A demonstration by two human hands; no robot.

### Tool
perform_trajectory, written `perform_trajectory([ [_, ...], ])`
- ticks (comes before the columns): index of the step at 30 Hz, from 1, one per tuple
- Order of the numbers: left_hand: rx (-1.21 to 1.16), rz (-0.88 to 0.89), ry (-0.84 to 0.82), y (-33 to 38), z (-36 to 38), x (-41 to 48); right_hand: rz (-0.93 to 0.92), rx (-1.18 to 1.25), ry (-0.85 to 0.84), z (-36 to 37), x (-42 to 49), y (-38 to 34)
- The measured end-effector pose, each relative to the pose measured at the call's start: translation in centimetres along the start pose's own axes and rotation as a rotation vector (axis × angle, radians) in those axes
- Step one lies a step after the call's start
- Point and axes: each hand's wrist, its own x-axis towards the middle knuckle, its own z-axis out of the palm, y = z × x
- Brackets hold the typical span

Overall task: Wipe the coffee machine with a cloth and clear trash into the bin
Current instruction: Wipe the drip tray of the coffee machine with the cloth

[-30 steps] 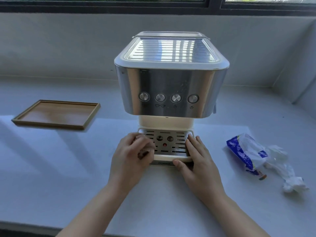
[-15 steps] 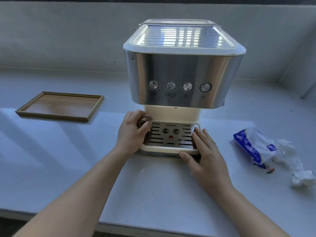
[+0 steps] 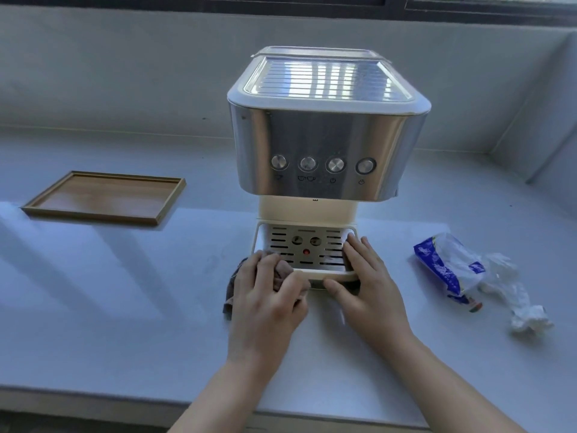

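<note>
A steel and cream coffee machine stands on the white counter, its slotted drip tray facing me. My left hand presses a brown-grey cloth against the tray's front left corner. My right hand lies flat on the tray's front right corner, thumb under the front lip, holding nothing. To the right lie a crumpled blue and white plastic wrapper and a wad of white tissue. No bin is in view.
A shallow wooden tray lies on the counter to the left. A grey wall and a window frame run behind the machine. The counter's front edge is close to my forearms.
My left hand has slid with the cloth from the tray's back left corner to its front left corner. The right hand stays on the tray's right side.
</note>
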Motion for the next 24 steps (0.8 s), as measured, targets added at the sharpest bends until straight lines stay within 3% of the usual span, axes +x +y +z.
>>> perform_trajectory([
  [3,-0.002,0.071,0.003,1.6,0.7,2.0,0.02,0.113,-0.018,-0.3,-0.1,0.0],
  [6,-0.061,0.025,-0.109,4.4,1.3,3.9,0.146,0.387,-0.005,-0.9,0.0,0.1],
  [10,-0.367,-0.181,-0.259,7.8,1.4,5.9,0.211,0.631,0.059,-1.7,-0.1,0.3],
  [15,-0.721,-0.155,-0.325,7.5,-0.2,4.8,0.324,0.952,0.229,-2.3,-0.2,0.2],
  [19,-0.397,-0.054,-0.134,3.0,-1.1,0.0,0.472,1.106,0.373,-3.1,-0.5,-0.8],
  [21,-0.38,-0.126,-0.147,1.2,-1.5,-1.2,0.462,1.045,0.446,-3.3,-1.5,-1.9],
  [24,-0.455,-0.183,-0.207,0.3,-1.8,-1.3,0.239,0.444,0.336,-2.2,-3.6,-3.8],
])
